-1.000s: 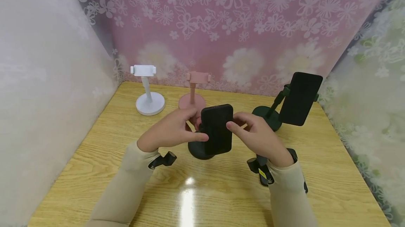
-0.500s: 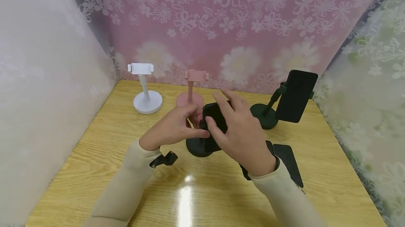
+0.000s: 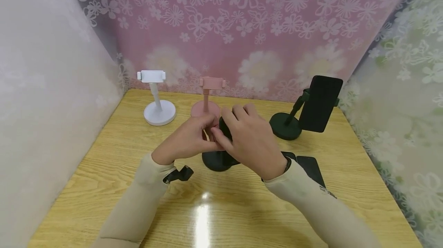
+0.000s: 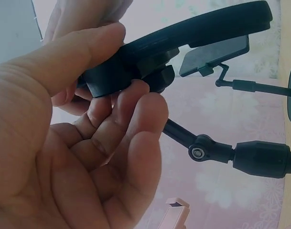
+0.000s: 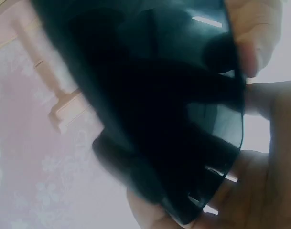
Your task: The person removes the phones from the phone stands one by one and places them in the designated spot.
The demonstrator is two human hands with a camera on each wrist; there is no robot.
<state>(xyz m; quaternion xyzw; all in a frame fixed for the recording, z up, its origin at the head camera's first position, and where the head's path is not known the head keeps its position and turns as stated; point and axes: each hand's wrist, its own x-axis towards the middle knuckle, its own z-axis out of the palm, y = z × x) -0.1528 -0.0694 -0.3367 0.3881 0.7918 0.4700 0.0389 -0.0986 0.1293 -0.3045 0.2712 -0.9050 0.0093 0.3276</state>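
A black phone (image 5: 155, 95) sits in the clamp (image 4: 107, 78) of a black phone stand, whose base (image 3: 212, 162) stands on the wooden table. My left hand (image 3: 185, 140) pinches the clamp at the phone's left side; in the left wrist view its thumb lies on top and its fingers are curled beneath. From the right my right hand (image 3: 254, 140) reaches across the phone, fingers bent over its upper edge and thumb near the left hand. It hides most of the phone in the head view. The stand's jointed arm (image 4: 260, 158) shows in the left wrist view.
Behind stand a white phone stand (image 3: 160, 112) and a pink one (image 3: 212, 83). To the right, a dark green stand (image 3: 285, 125) carries another black phone (image 3: 320, 104). Flat dark phones (image 3: 311, 168) lie beside my right forearm. Floral cloth walls (image 3: 256, 17) enclose the table.
My right hand has left the phone's right edge and moved left across its front to the left side and top. The left hand keeps its place at the clamp.
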